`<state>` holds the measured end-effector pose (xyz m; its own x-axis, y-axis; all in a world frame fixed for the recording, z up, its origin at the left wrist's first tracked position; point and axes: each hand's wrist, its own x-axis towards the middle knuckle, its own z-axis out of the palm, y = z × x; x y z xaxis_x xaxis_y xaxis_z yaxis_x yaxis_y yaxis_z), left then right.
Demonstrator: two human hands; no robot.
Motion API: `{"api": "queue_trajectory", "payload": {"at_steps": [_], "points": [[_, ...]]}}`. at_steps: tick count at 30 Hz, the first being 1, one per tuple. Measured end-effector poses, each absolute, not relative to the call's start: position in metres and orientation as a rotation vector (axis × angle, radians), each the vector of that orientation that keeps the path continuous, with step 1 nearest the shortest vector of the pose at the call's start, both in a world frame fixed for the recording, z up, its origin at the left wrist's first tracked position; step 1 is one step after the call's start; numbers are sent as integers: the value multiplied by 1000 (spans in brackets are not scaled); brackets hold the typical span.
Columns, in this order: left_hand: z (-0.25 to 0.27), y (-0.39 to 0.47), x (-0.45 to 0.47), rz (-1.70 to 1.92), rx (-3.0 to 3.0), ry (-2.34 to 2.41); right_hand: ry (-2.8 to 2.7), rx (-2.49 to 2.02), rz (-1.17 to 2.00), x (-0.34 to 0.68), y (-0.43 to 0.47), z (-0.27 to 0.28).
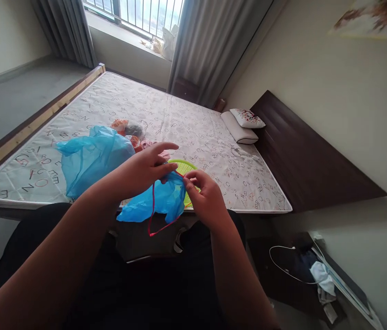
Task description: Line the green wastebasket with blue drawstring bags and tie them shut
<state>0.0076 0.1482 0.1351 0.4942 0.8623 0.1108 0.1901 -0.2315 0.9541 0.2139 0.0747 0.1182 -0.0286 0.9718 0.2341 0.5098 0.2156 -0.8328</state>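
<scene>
Between my hands, over the near edge of the mattress, is a blue plastic bag (147, 201) with a red cord (152, 215) looping down in front of it. My left hand (155, 167) is at the bag's gathered top, thumb against it and index finger stretched out; its other fingers are partly hidden. Thumb and fingers of my right hand (203, 192) pinch the red cord beside the bag. A yellow-green basket (189, 170) shows behind both hands, largely covered by them and the bag. Left of my left hand lies a larger, paler blue plastic bag (93, 158).
Orange and grey bundles (133, 131) lie on the patterned mattress (179, 119). Pillows (244, 123) rest near the dark headboard (303, 151). A wooden bed rail (35, 121) runs along the left. At lower right, a white cable (279, 266) and cloth (322, 275) lie on a dark surface.
</scene>
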Motion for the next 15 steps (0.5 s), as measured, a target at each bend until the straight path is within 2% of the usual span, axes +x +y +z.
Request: {"api": "queue_trajectory", "payload": {"at_steps": [5, 7, 15], "points": [[135, 151, 3, 883, 1736, 842, -1440, -1259, 1172, 207, 72, 119], [133, 153, 0, 893, 1730, 829, -1417, -1283, 1252, 203, 72, 119], [128, 161, -10, 871, 1759, 787, -1576, -1430, 778, 196, 81, 118]]}}
